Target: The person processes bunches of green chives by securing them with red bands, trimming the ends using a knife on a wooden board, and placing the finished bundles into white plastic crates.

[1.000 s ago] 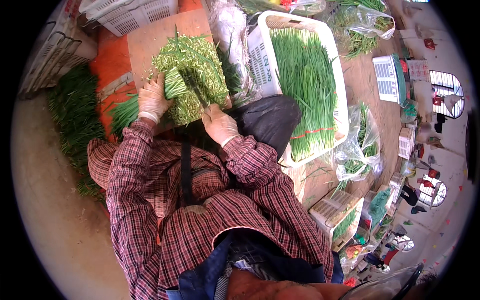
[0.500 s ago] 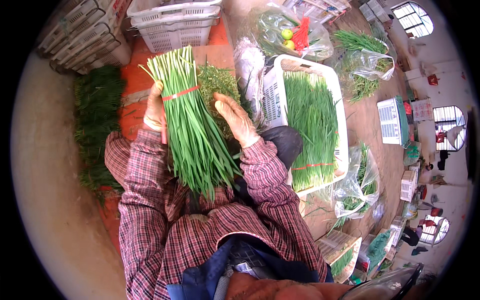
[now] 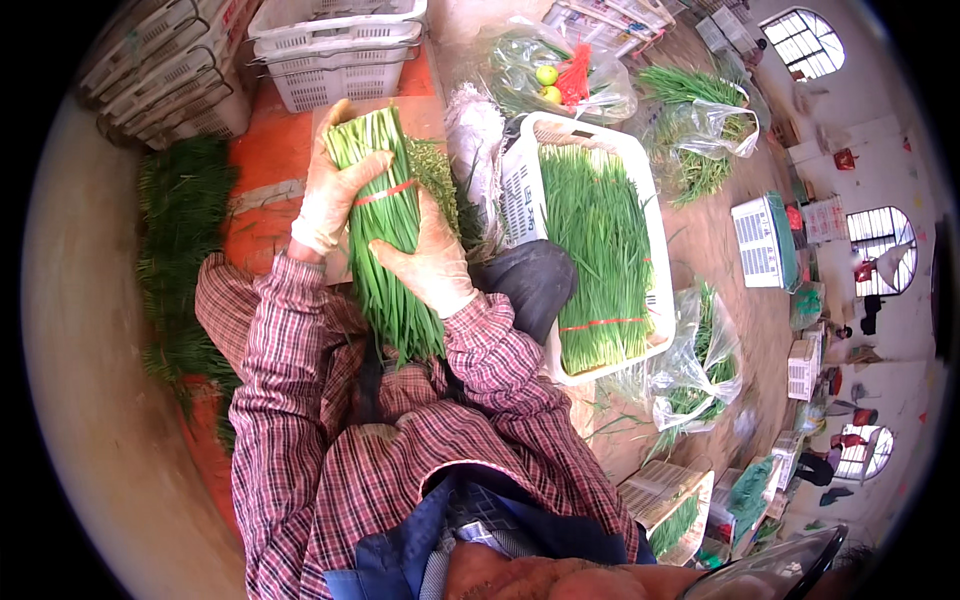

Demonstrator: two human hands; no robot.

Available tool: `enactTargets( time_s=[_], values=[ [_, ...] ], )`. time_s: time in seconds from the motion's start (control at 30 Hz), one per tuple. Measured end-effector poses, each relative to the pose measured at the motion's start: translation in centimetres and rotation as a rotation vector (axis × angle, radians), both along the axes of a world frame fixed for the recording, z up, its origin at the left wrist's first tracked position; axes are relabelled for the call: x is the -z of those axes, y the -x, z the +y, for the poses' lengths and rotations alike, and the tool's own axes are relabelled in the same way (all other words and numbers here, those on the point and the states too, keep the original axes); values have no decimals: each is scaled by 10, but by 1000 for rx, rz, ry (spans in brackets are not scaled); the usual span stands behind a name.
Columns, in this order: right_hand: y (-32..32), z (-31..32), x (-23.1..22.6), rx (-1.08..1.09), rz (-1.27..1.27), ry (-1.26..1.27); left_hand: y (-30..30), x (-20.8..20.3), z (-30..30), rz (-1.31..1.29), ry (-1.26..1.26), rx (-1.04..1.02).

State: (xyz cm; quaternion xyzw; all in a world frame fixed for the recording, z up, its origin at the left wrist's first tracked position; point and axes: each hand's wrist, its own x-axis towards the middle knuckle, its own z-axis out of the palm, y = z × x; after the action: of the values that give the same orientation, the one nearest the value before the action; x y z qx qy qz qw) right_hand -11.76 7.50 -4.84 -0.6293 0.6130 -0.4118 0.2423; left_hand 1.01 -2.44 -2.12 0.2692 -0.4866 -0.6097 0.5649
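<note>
Over my lap is a bunch of green garlic chives (image 3: 390,305), its pale cut ends pointing away from me and its leaf tips hanging toward me. A red band (image 3: 386,193) goes round it below the cut ends. My left hand (image 3: 328,200), in a pale thin glove, wraps the stem end from the left, its thumb across the stems just above the band. From the right, my right hand (image 3: 437,265), gloved too, grips the leaves below the band; its thumb lies over the front, and some fingertips are hidden behind the bunch.
To my right stands a white plastic crate (image 3: 658,200) of banded chives (image 3: 595,240). Loose greens (image 3: 432,175) lie behind the bunch. Stacked crates (image 3: 335,65) stand at the back, dark greens (image 3: 185,250) along the left wall. Plastic bags of greens (image 3: 700,365) sit farther right.
My left hand has slid up to the cut ends, its thumb now over the stems. My right hand, open beside the bunch before, has closed on it. The bunch is tilted more upright.
</note>
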Motion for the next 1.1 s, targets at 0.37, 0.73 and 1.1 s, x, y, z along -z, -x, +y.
enactTargets(
  time_s=[0.37,0.73,1.1],
  values=[
    [2,4,-2,-62,119,3,-42,24,-56,-327,-96,-199],
    [35,-59,-78,-587,1004,268,-49,-77,-12,-1453,458,547],
    [25,-1,-73,-108,505,457,-19,61,40,353,-508,226]
  ],
)
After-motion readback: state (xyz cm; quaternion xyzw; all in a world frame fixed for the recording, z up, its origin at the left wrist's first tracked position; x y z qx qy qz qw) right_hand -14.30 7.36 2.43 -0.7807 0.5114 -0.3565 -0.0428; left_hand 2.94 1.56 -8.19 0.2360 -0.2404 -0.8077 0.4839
